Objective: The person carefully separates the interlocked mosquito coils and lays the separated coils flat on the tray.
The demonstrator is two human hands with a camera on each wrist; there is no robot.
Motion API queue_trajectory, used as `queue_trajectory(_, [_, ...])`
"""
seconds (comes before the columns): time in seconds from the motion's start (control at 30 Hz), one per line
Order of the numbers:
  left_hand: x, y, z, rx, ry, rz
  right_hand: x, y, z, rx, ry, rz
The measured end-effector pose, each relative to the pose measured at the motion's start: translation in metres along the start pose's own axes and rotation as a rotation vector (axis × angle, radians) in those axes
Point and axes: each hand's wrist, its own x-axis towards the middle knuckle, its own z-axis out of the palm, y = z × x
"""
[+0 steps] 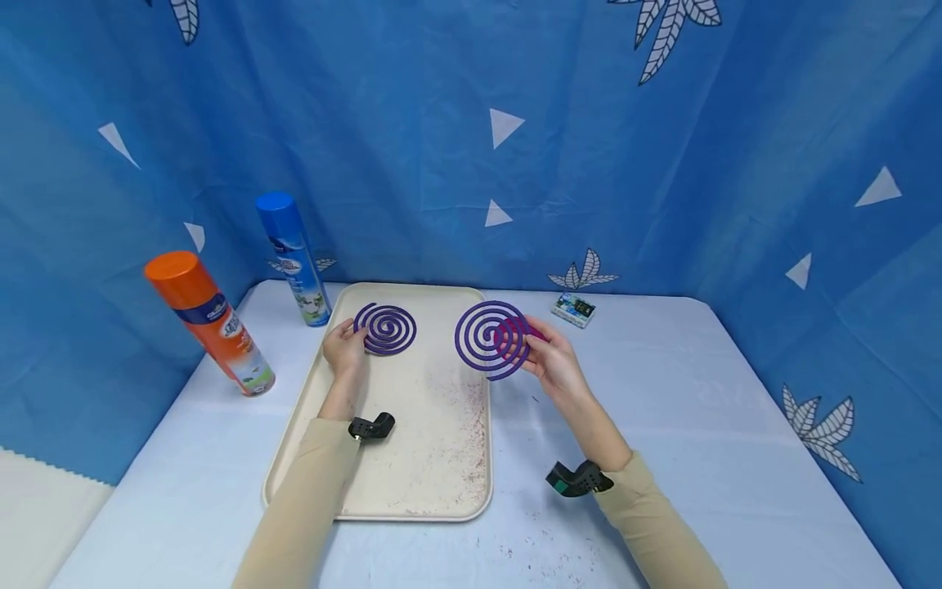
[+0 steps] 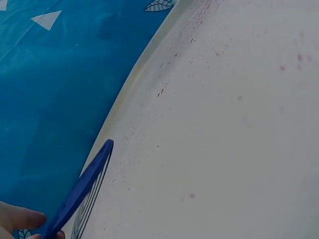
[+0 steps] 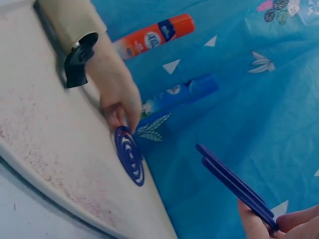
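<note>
A purple spiral coil (image 1: pixel 386 329) sits at the far end of the cream tray (image 1: pixel 434 458); my left hand (image 1: pixel 344 348) pinches its left edge, and the coil (image 2: pixel 79 191) shows edge-on in the left wrist view with fingertips (image 2: pixel 22 219) at its base. My right hand (image 1: pixel 555 360) holds a second, larger purple coil (image 1: pixel 489 339) raised above the tray's right rim, fingers behind it. In the right wrist view this coil (image 3: pixel 234 184) appears edge-on, pinched by fingers (image 3: pixel 294 221), with the left hand (image 3: pixel 117 102) and the smaller coil (image 3: pixel 129 157) beyond.
An orange spray can (image 1: pixel 209 323) and a blue spray can (image 1: pixel 294 258) stand left of the tray. A small printed box (image 1: pixel 573 309) lies at the table's far side. Purple crumbs dust the tray. A blue curtain (image 1: pixel 471 139) encloses the table.
</note>
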Motion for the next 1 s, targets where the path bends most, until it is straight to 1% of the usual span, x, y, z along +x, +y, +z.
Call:
queue_trajectory(0.03, [0.000,0.000,-0.001,0.010,0.010,0.013,0.004,0.004,0.001,-0.005,0.009,0.007])
queue_trajectory(0.2, [-0.002,0.000,-0.004,-0.004,0.035,0.072,0.025,0.021,0.006,-0.015,0.052,0.048])
queue_trajectory(0.3, [-0.006,0.001,-0.004,-0.014,0.047,0.089,0.039,0.029,0.011,-0.019,0.061,0.058])
queue_trajectory(0.43, [-0.008,0.001,-0.001,-0.050,0.047,0.099,0.059,0.039,0.019,-0.035,0.063,0.044])
queue_trajectory(0.57, [-0.007,0.000,0.004,-0.076,0.049,0.130,0.076,0.048,0.027,-0.057,0.050,0.038])
queue_trajectory(0.7, [-0.009,0.002,0.007,-0.098,0.059,0.156,0.087,0.056,0.033,-0.062,0.011,0.037])
queue_trajectory(0.77, [-0.009,0.003,0.008,-0.097,0.068,0.168,0.091,0.059,0.036,-0.063,0.011,0.026])
queue_trajectory(0.83, [-0.009,0.004,0.008,-0.095,0.074,0.179,0.098,0.064,0.038,-0.074,0.041,0.018])
queue_trajectory(0.87, [-0.008,0.004,0.008,-0.094,0.078,0.184,0.101,0.066,0.039,-0.065,0.032,0.007])
queue_trajectory(0.9, [-0.008,0.004,0.008,-0.095,0.081,0.188,0.114,0.076,0.032,-0.045,0.003,-0.020])
queue_trajectory(0.97, [-0.007,0.004,0.008,-0.102,0.082,0.193,0.139,0.093,0.023,-0.065,0.000,-0.023])
queue_trajectory(1.0, [-0.007,0.004,0.007,-0.113,0.078,0.194,0.156,0.105,0.016,-0.066,-0.008,-0.021])
